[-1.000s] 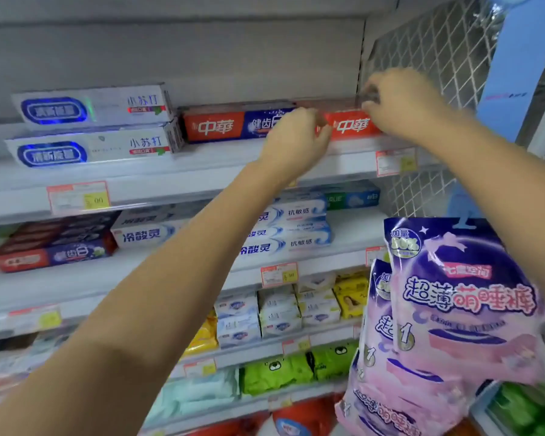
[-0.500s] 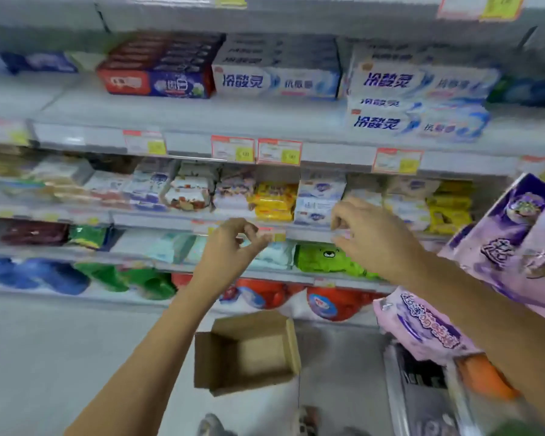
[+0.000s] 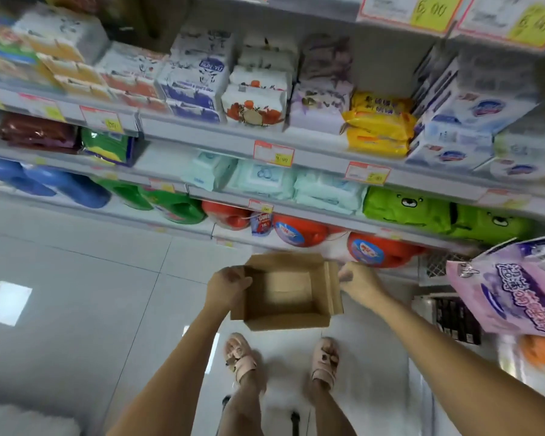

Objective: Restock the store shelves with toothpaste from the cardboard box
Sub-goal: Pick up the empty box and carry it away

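Cardboard box (image 3: 285, 316), matte brown, rectangular: left hand (image 3: 227, 283) and right hand (image 3: 357, 282) grip its sides.

open brown cardboard box (image 3: 288, 292) (empty) above floor.

On the grey metal shelves (image 3: 202, 133), yellow plastic packs (image 3: 379, 124) sit right of centre, with mint-green soft wipe packs (image 3: 296, 184) one level below and bright green bear-faced packs (image 3: 406, 209) to their right. Orange-red round jugs (image 3: 299, 231) line the lowest level. My pink sandals (image 3: 239, 357) stand on the grey tiled floor (image 3: 76, 278) at bottom centre.
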{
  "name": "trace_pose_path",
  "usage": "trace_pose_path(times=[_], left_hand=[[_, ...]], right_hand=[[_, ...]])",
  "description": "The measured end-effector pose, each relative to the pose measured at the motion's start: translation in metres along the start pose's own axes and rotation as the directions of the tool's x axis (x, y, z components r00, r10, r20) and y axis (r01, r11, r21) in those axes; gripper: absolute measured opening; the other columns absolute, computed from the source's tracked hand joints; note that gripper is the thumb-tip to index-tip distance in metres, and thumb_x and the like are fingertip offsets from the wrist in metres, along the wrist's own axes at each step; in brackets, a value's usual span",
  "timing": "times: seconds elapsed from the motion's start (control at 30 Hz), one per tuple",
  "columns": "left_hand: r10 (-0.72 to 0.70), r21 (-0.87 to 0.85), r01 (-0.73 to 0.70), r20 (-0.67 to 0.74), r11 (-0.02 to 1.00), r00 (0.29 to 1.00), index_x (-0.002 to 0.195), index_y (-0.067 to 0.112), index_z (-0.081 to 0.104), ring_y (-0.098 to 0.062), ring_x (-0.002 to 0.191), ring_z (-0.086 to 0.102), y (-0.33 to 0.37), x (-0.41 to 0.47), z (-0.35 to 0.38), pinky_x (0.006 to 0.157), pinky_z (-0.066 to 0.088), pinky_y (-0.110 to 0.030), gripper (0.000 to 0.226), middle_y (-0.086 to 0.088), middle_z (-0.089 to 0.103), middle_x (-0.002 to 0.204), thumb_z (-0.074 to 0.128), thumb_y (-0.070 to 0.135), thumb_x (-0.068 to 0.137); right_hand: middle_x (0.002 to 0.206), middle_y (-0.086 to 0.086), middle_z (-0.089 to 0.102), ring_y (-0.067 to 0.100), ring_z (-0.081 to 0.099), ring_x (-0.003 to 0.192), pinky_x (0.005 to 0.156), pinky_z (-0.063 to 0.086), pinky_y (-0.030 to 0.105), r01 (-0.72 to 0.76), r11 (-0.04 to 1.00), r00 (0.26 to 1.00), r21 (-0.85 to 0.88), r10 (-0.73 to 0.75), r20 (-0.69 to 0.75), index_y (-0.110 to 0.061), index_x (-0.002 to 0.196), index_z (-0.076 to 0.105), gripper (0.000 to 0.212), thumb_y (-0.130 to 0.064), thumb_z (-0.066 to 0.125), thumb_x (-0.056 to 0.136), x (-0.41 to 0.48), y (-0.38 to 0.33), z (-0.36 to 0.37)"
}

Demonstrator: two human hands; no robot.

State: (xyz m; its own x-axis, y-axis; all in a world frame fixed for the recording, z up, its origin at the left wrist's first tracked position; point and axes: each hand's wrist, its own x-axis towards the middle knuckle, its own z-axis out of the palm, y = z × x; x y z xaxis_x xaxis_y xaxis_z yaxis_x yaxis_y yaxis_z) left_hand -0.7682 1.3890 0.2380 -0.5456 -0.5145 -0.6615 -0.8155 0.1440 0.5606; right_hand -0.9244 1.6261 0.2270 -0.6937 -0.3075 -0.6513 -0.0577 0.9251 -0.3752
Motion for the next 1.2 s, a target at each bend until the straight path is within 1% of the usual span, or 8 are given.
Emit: trace_pose_path(times=[0.17,0.3,0.43,0.6,0.77,0.93,1.07,1.2], left_hand=[[-0.277,-0.073,0.279,0.043,0.957,0.960,0.120,0.003,0.061,-0.031,0.105,0.060,-0.084,0.062,0.025,0.088,0.047,-0.035,0.041,-0.014,0.062,0.122,0.069,0.020,0.084],[-0.456,-0.282,0.482,0.155,0.830,0.876,0.130,-0.005,0.049,-0.042,0.103,0.057,-0.131,0.106,0.046,0.088,0.049,-0.047,0.044,-0.025,0.056,0.127,0.059,0.000,0.088],[-0.489,-0.289,0.528,0.201,0.798,0.849,0.132,-0.004,0.047,-0.039,0.102,0.057,-0.174,0.147,0.079,0.071,0.048,-0.035,0.042,-0.023,0.056,0.128,0.052,0.001,0.091],[-0.491,-0.282,0.556,0.270,0.782,0.828,0.106,0.004,0.059,-0.024,0.077,0.062,-0.206,0.172,0.120,0.070,0.052,-0.034,0.015,-0.011,0.064,0.090,0.054,0.008,0.092],[-0.504,-0.274,0.549,0.221,0.790,0.835,0.081,0.010,0.057,-0.033,0.088,0.066,-0.216,0.177,0.144,0.087,0.055,-0.045,0.023,-0.013,0.065,0.087,0.050,0.027,0.095],[-0.495,-0.258,0.515,0.142,0.818,0.857,0.066,0.011,0.055,-0.041,0.086,0.068,-0.207,0.162,0.135,0.083,0.055,-0.050,0.033,-0.015,0.063,0.073,0.050,0.027,0.094],[-0.532,-0.299,0.542,0.121,0.786,0.838,0.087,0.004,0.057,-0.037,0.087,0.068,-0.190,0.134,0.108,0.079,0.058,-0.044,0.029,-0.012,0.062,0.082,0.045,0.028,0.097],[-0.563,-0.437,0.552,0.116,0.711,0.818,0.102,0.004,0.053,-0.029,0.070,0.065,-0.171,0.088,0.064,0.051,0.056,-0.028,0.015,-0.011,0.061,0.085,0.047,0.016,0.096]], right_hand=[[0.101,0.007,0.063,0.023,0.058,0.098,0.073,0.035,0.022,-0.241,0.967,0.970,0.082,0.237,0.054,-0.010,0.094,0.063,0.008,-0.008,0.064,0.086,0.041,0.027,0.063],[0.097,0.010,0.060,0.028,0.058,0.095,0.070,0.035,0.025,-0.384,0.919,0.922,0.086,0.378,0.084,-0.013,0.078,0.053,0.014,-0.010,0.065,0.085,0.075,0.056,0.117],[0.111,0.017,0.061,0.029,0.058,0.090,0.063,0.040,0.025,-0.500,0.853,0.866,0.148,0.490,0.099,-0.002,0.120,0.052,0.043,-0.016,0.065,0.082,0.106,0.093,0.174],[0.102,0.015,0.053,0.027,0.054,0.088,0.082,0.053,0.040,-0.643,0.726,0.763,0.245,0.634,0.124,0.001,0.128,0.043,0.044,-0.011,0.059,0.089,0.129,0.120,0.236],[0.097,0.016,0.065,0.032,0.063,0.095,0.090,0.051,0.044,-0.610,0.760,0.789,0.225,0.608,0.084,-0.002,0.102,0.066,0.017,-0.009,0.062,0.087,0.149,0.130,0.263],[0.113,0.018,0.063,0.032,0.063,0.101,0.086,0.054,0.037,-0.595,0.691,0.792,0.411,0.591,0.153,-0.002,0.112,0.065,0.028,0.000,0.066,0.084,0.151,0.138,0.254],[0.114,0.021,0.062,0.034,0.062,0.098,0.082,0.054,0.038,-0.538,0.677,0.831,0.503,0.526,0.182,-0.001,0.106,0.066,0.024,0.009,0.060,0.084,0.138,0.121,0.232],[0.108,0.024,0.060,0.033,0.060,0.090,0.068,0.054,0.030,-0.475,0.599,0.869,0.645,0.434,0.237,0.010,0.108,0.060,0.027,0.019,0.050,0.085,0.118,0.082,0.202]])
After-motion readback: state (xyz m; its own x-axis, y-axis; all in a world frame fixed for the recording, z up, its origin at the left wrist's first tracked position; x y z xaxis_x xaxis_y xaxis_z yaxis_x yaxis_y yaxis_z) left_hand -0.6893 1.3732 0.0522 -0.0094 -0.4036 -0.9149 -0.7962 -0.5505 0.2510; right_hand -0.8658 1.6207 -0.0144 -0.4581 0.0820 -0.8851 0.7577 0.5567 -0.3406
